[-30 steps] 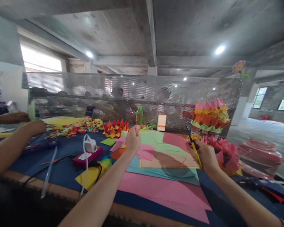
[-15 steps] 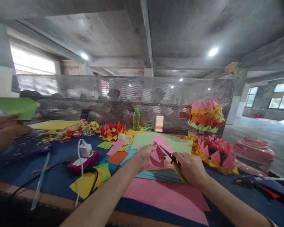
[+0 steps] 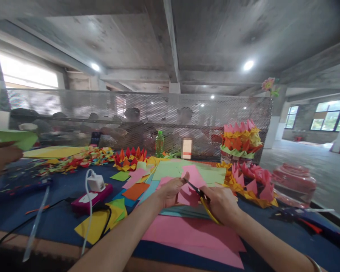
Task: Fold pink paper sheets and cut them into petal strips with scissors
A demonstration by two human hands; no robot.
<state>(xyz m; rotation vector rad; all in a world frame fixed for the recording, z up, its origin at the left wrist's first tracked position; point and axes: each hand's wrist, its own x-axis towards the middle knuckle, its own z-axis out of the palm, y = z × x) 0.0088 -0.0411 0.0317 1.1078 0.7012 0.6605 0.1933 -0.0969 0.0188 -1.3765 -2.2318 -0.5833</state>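
Note:
My left hand [image 3: 171,190] pinches a piece of pink paper [image 3: 188,194] over the middle of the table. In my right hand [image 3: 222,204] is a pair of scissors [image 3: 197,189] with yellow handles, its dark blades reaching left to the paper near my left thumb. How far the blades are parted is hard to see. Under both hands lie blue sheets [image 3: 184,212] and large pink sheets [image 3: 192,232]. Behind them light green sheets [image 3: 170,170] are spread out.
Left of my forearm sit a purple power strip [image 3: 102,196] with a white plug, cables and a glue gun [image 3: 19,190]. Folded paper crowns [image 3: 240,141] and a clear pink jar [image 3: 293,185] stand right, near another glue gun [image 3: 306,219]. A co-worker's hand [image 3: 2,158] holds green paper.
The scissors' tips have come closer to my left thumb at the pink paper. The whole view has shifted slightly, and the co-worker's green paper has moved lower and left.

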